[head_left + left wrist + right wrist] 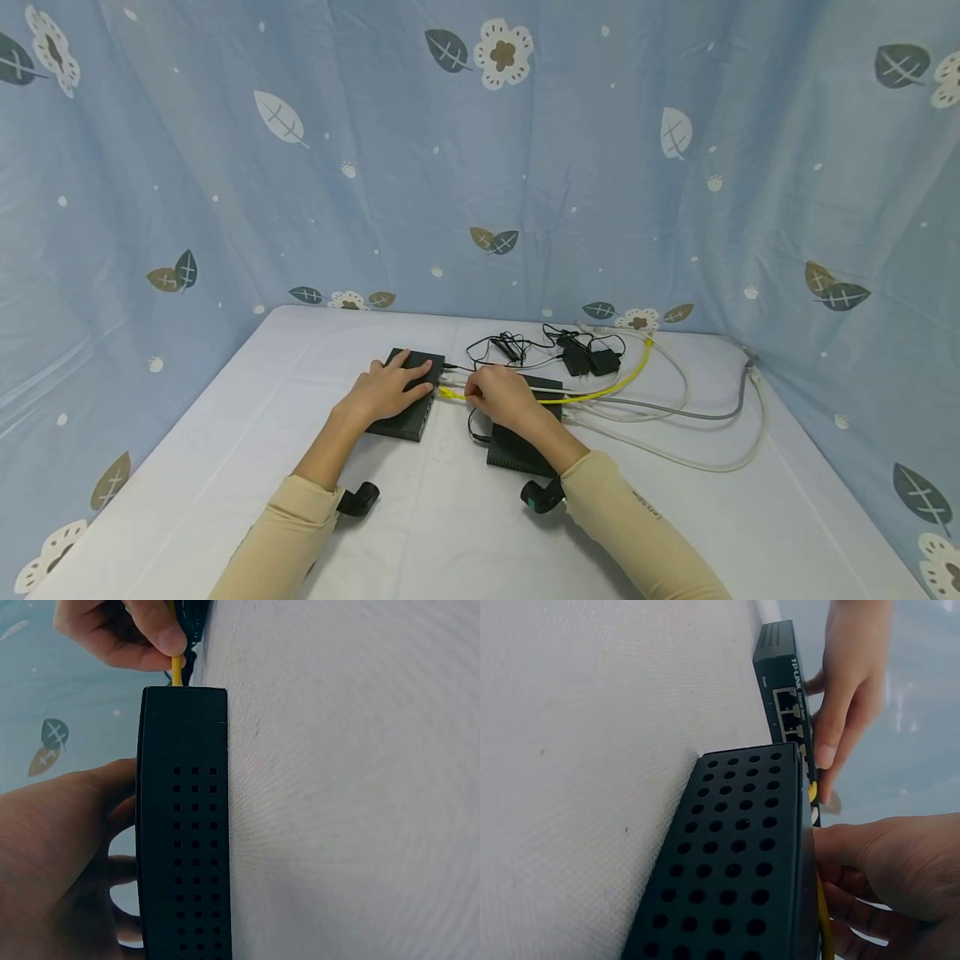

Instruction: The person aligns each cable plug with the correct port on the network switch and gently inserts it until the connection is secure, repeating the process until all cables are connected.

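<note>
My left hand [386, 390] rests on top of a black network switch [402, 427], its fingers spread across the lid. Vents line the switch's side in the left wrist view, while TP-LINK lettering and ports [786, 701] show in the right wrist view. With thumb and fingers, my right hand [504, 395] pinches a yellow network cable [177, 670] close to the switch's port side. The yellow plug [812, 792] is at the row of ports; how deep it sits is hidden. Below my right hand and forearm lies a second black box [516, 452] with round vent holes.
Black power adapters [588, 360] and thin tangled leads [510, 345] lie at the back. White cables [693, 459] and a grey cable [708, 415] loop to the right. A patterned blue curtain [480, 167] hangs behind the white table [225, 467].
</note>
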Action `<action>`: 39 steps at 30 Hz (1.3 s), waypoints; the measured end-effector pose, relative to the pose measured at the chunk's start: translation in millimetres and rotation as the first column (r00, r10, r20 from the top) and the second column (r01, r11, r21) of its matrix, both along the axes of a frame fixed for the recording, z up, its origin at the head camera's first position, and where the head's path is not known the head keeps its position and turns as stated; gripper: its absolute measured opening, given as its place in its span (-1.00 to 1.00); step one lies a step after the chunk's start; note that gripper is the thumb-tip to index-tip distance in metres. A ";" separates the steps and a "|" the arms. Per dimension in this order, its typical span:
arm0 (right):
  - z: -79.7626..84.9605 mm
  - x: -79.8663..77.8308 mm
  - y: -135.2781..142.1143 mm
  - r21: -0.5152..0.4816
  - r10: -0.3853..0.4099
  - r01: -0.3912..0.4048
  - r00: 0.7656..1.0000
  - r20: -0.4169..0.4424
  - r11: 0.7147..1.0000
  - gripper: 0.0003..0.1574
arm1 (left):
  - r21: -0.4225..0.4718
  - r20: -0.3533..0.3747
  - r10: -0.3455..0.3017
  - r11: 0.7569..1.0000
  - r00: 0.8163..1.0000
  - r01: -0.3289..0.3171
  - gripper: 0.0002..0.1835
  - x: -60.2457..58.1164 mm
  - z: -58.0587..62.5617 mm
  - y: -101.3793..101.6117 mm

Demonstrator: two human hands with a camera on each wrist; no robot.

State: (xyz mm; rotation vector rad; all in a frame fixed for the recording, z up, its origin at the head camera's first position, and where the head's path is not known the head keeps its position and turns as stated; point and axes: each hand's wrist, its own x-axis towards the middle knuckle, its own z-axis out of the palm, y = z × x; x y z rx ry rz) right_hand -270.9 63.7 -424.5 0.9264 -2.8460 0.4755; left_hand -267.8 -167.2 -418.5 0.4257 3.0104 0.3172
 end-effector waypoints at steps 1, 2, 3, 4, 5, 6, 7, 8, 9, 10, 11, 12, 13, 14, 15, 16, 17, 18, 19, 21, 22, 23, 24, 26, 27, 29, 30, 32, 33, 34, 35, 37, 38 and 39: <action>0.0 0.2 0.0 0.002 0.001 -0.001 1.000 0.002 1.000 -0.93 | 0.000 0.001 0.000 1.000 1.000 0.000 -0.40 0.1 0.0 0.0; 0.0 0.4 0.0 0.003 0.002 -0.002 1.000 0.003 1.000 -0.93 | 0.000 0.002 0.000 1.000 1.000 0.000 -0.40 0.1 0.1 0.0; -0.1 0.6 0.0 0.004 0.004 -0.004 1.000 0.003 1.000 -0.93 | -0.001 0.002 -0.001 1.000 1.000 0.001 -0.40 0.1 0.0 0.1; 0.1 1.0 0.0 0.005 0.003 -0.003 1.000 0.002 1.000 -0.93 | -0.002 0.002 -0.002 1.000 1.000 0.002 -0.40 0.0 -0.1 0.1; 0.4 1.1 0.0 0.004 0.002 -0.002 1.000 0.002 1.000 -0.93 | -0.001 0.003 -0.002 1.000 1.000 0.002 -0.40 -0.1 0.0 0.2; 0.8 1.4 0.1 0.002 0.001 -0.001 1.000 -0.001 1.000 -0.93 | -0.001 0.004 -0.001 1.000 1.000 0.001 -0.40 -0.1 0.1 0.3; 1.3 1.7 0.0 0.000 0.000 0.000 1.000 -0.002 1.000 -0.94 | -0.001 0.002 -0.002 1.000 1.000 0.002 -0.40 -0.4 0.0 0.4; 1.6 1.8 0.0 -0.003 -0.001 0.001 1.000 -0.005 1.000 -0.94 | -0.001 0.002 -0.002 1.000 1.000 0.002 -0.40 -0.6 0.0 0.5; 2.0 2.0 0.0 -0.005 -0.002 0.002 1.000 -0.009 1.000 -0.94 | 0.000 0.002 -0.002 1.000 1.000 0.002 -0.40 -0.8 0.0 0.6; 2.4 2.1 -0.1 -0.008 -0.003 0.003 1.000 -0.011 1.000 -0.94 | 0.001 0.002 -0.002 1.000 1.000 0.002 -0.40 -0.9 0.2 0.7; 2.5 1.9 -0.2 -0.010 -0.005 0.004 1.000 -0.012 1.000 -0.93 | 0.002 0.001 -0.002 1.000 1.000 0.002 -0.40 -0.9 0.3 0.7; 2.4 1.8 -0.3 -0.013 -0.005 0.005 1.000 -0.013 1.000 -0.93 | 0.002 -0.001 -0.003 1.000 1.000 0.003 -0.40 -1.0 0.4 0.7; 2.4 1.7 -0.6 -0.012 -0.007 0.007 1.000 -0.014 1.000 -0.93 | 0.002 -0.001 -0.004 1.000 1.000 0.004 -0.40 -1.0 0.5 0.8; 2.2 1.4 -0.8 -0.012 -0.009 0.009 1.000 -0.016 1.000 -0.92 | 0.002 -0.001 -0.003 1.000 1.000 0.003 -0.40 -1.0 0.6 0.8; 2.0 1.1 -1.2 -0.013 -0.010 0.010 1.000 -0.016 1.000 -0.92 | 0.002 -0.001 -0.003 1.000 1.000 0.003 -0.41 -0.9 0.7 0.7; 1.9 0.8 -1.6 -0.013 -0.011 0.011 1.000 -0.016 1.000 -0.91 | 0.003 -0.001 -0.001 1.000 1.000 0.001 -0.40 -0.8 1.1 0.7; 1.8 0.4 -1.9 -0.013 -0.014 0.014 1.000 -0.016 1.000 -0.90 | 0.003 -0.001 -0.002 1.000 1.000 0.002 -0.41 -0.7 1.1 0.8; 1.7 0.0 -2.3 -0.013 -0.013 0.013 1.000 -0.017 1.000 -0.90 | 0.004 0.000 -0.001 1.000 1.000 0.001 -0.41 -0.7 1.2 0.8; 1.5 -0.4 -2.8 -0.010 -0.013 0.013 1.000 -0.019 1.000 -0.90 | 0.005 0.000 -0.001 1.000 1.000 0.001 -0.41 -0.6 1.3 1.0; 1.0 -1.5 -3.6 -0.001 -0.009 0.009 1.000 -0.026 1.000 -0.89 | 0.006 0.000 0.000 1.000 1.000 0.000 -0.41 -0.6 1.4 1.3; 0.7 -2.1 -4.0 0.007 -0.008 0.008 1.000 -0.030 1.000 -0.89 | 0.006 0.001 0.001 1.000 1.000 -0.001 -0.40 -0.5 1.6 1.4; 0.5 -2.6 -4.4 0.015 -0.005 0.006 0.999 -0.034 1.000 -0.89 | 0.006 0.000 0.000 1.000 1.000 0.000 -0.41 -0.7 1.6 1.5; 0.1 -3.1 -4.6 0.023 -0.001 0.002 0.999 -0.041 1.000 -0.89 | 0.006 0.000 0.001 1.000 1.000 -0.001 -0.41 -0.6 1.9 1.5; -0.2 -3.9 -5.3 0.041 0.001 0.001 0.999 -0.051 0.999 -0.90 | 0.006 0.000 0.001 1.000 1.000 -0.001 -0.41 -0.6 2.5 1.5; -0.2 -4.1 -5.6 0.046 0.002 0.001 0.999 -0.053 0.999 -0.89 | 0.006 0.001 0.002 1.000 1.000 -0.002 -0.41 -0.6 2.8 1.4; 0.0 -4.5 -6.3 0.054 0.002 0.001 0.999 -0.052 0.999 -0.90 | 0.004 0.002 0.001 1.000 1.000 -0.001 -0.41 -0.4 3.0 1.4; 0.3 -4.6 -6.7 0.055 0.004 -0.001 0.999 -0.051 0.999 -0.90 | 0.003 0.004 0.002 1.000 1.000 -0.002 -0.41 -0.3 3.1 1.3; 0.6 -4.8 -7.8 0.057 0.005 -0.002 0.999 -0.040 0.998 -0.90 | 0.000 0.008 0.005 1.000 1.000 -0.005 -0.41 0.0 2.8 1.0; 0.6 -4.8 -8.5 0.057 0.005 -0.003 0.999 -0.032 0.998 -0.90 | -0.002 0.009 0.005 1.000 1.000 -0.005 -0.40 0.1 2.5 0.9; 0.5 -4.9 -9.3 0.058 0.008 -0.006 1.000 -0.028 0.998 -0.89 | -0.003 0.010 0.005 1.000 1.000 -0.005 -0.40 0.3 2.3 0.8; 0.4 -5.1 -10.1 0.060 0.008 -0.007 1.000 -0.021 0.998 -0.89 | -0.002 0.011 0.006 1.000 1.000 -0.006 -0.40 0.7 2.3 0.6; 0.1 -5.5 -12.1 0.071 0.010 -0.008 1.000 -0.018 0.997 -0.87 | 0.004 0.013 0.007 1.000 1.000 -0.007 -0.40 1.5 2.7 0.4; 0.0 -5.6 -13.2 0.073 0.011 -0.010 1.000 -0.018 0.997 -0.87 | 0.007 0.012 0.006 1.000 1.000 -0.006 -0.40 1.8 2.8 0.4; 0.1 -5.9 -14.2 0.077 0.012 -0.011 1.000 -0.020 0.997 -0.86 | 0.010 0.011 0.004 1.000 1.000 -0.004 -0.40 2.0 3.0 0.5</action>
